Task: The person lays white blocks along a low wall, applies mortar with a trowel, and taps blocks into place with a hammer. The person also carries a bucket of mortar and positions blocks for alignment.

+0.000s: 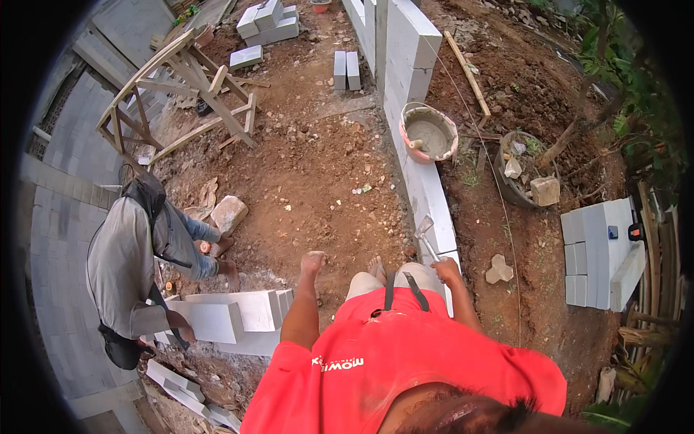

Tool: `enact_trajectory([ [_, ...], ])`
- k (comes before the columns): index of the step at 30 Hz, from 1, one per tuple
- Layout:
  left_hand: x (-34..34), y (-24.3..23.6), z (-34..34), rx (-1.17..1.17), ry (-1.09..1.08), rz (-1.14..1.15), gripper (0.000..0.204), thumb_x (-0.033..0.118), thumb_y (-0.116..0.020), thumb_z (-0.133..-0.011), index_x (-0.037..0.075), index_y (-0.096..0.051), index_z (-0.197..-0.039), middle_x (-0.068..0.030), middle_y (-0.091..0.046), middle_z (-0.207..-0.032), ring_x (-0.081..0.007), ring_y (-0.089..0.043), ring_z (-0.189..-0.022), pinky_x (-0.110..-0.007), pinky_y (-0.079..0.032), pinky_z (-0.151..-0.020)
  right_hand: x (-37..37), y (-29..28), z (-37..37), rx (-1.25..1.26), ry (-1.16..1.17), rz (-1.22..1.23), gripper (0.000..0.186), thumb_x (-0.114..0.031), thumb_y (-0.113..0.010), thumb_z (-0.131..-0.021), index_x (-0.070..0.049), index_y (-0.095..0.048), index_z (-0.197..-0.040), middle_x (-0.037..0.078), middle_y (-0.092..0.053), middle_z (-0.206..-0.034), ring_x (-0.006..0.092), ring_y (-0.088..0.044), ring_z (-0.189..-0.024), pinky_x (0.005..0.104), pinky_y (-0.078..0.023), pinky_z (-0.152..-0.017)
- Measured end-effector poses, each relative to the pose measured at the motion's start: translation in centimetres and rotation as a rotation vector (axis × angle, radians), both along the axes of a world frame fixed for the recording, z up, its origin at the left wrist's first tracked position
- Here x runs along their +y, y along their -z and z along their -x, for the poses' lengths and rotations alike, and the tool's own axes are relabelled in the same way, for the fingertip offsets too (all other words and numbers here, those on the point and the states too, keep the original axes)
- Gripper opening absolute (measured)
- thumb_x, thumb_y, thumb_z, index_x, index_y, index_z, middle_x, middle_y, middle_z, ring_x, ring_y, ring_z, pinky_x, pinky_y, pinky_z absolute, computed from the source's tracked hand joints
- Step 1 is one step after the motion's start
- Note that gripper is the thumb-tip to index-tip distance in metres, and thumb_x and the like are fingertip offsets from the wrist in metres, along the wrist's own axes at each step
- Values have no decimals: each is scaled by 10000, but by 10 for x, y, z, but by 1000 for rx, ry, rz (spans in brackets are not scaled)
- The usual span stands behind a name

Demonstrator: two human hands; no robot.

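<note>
Along the middle of the plot, running away from the person in a long straight line, stands the low wall of white blocks (423, 184), its long axis pointing from the person's right knee up toward the far end of the yard. On its top, well ahead of the hands, sits a round mortar pan (429, 132) with grey mix inside. Red-brown bare ground (318, 166) lies to the left of the wall, and a loose white block (217, 318) lies low on the left, where a crouching co-worker (134, 267) has a hand on it.

Closer in, the right hand (448, 272) rests at the near end of the wall, closed around the handle of a trowel (426, 235); the blade points forward and slightly left, along the wall's line toward the pan. The left hand (312, 262) hangs out over the dirt, well apart from the wall, fingers loosely curled and holding nothing I can make out. The right hand is plainly the nearer one to wall, trowel and pan alike.
</note>
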State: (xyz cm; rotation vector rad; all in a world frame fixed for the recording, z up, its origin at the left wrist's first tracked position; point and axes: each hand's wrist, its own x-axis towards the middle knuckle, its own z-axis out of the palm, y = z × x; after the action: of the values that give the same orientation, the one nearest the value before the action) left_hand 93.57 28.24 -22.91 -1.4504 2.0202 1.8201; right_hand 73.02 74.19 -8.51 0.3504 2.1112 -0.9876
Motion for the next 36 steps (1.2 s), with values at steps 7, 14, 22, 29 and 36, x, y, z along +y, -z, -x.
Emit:
enact_trajectory([
  [7, -42, -176, 342, 382, 82, -103, 325, 282, -740, -957, 33, -743, -1167, -18, -724, -970, -92, -642, -862, -257, -506, -768, -80, -36, 116, 11, 223, 198, 341, -278, -709, -944, -3, -628, -1129, 3, -516, -637, 101, -443, -472, 299, -324, -412],
  [14, -72, -284, 562, 562, 364, 182, 400, 292, -785, -931, 9, -719, -1205, -102, -742, -1181, -210, -688, -1099, -343, -514, -997, -168, -54, 265, 22, 438, 512, 241, -319, -593, -981, -101, -680, -1033, -40, -466, -662, 54, -377, -459, 242, -280, -400],
  [22, -89, -356, 736, 1005, 754, 853, 261, 203, -809, -887, 78, -730, -1102, -127, -714, -1213, -320, -667, -1160, -433, -521, -1018, -238, -76, 395, -19, 913, 807, 214, -272, -605, -972, -71, -618, -1044, -21, -499, -670, 92, -462, -477, 267, -361, -414],
  [29, -98, -390, 899, 1330, 1005, 879, 233, 208, -820, -882, 73, -731, -1049, -95, -716, -1215, -294, -677, -1116, -418, -548, -950, -260, -84, 453, 145, 1123, 1142, 192, -293, -601, -1023, -108, -588, -1075, -35, -491, -627, 106, -484, -438, 275, -384, -387],
  [36, -69, -439, 1070, 1259, 1580, 757, 665, 527, -787, -870, 65, -674, -1334, -218, -655, -1352, -381, -596, -1298, -456, -470, -1113, -327, -101, 470, 497, 1534, 1323, 180, -265, -562, -1039, -135, -521, -921, -27, -459, -595, 117, -428, -401, 255, -365, -330],
])
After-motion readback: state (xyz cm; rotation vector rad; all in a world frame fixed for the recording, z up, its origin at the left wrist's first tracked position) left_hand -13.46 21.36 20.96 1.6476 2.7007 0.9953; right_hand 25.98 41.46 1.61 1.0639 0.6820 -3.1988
